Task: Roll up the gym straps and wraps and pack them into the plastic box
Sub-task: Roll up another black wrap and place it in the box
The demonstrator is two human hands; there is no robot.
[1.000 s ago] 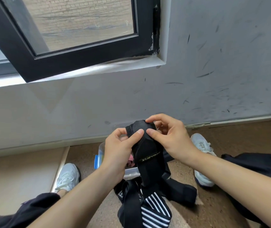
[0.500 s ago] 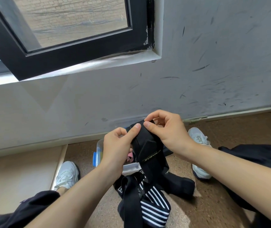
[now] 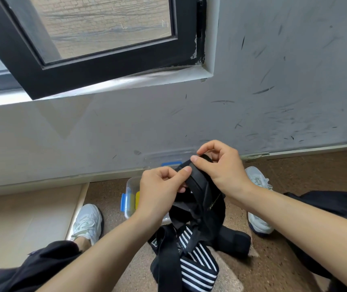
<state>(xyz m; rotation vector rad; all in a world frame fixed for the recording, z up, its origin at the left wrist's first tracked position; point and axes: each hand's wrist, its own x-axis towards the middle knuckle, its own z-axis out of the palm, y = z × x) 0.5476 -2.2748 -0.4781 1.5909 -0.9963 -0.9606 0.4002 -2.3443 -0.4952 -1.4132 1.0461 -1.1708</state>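
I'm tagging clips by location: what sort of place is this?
Likely a plain indoor room, perhaps a gym corner: speckled brown floor, scuffed grey wall under a black-framed window, and black gym straps by a plastic box.

A: Worn on the feet?
B: 2 white lace-up trainers: left shoe [image 3: 88,223] with pale grey panels, right shoe [image 3: 258,207] edged by a dark sole.
A: Legs?
B: Dark, loose trouser legs [image 3: 31,268], black or near it; ankle bare above the left shoe.
A: Arms?
B: Bare forearms [image 3: 294,216] in full view; left hand [image 3: 157,192] and right hand [image 3: 225,171] with short nails.
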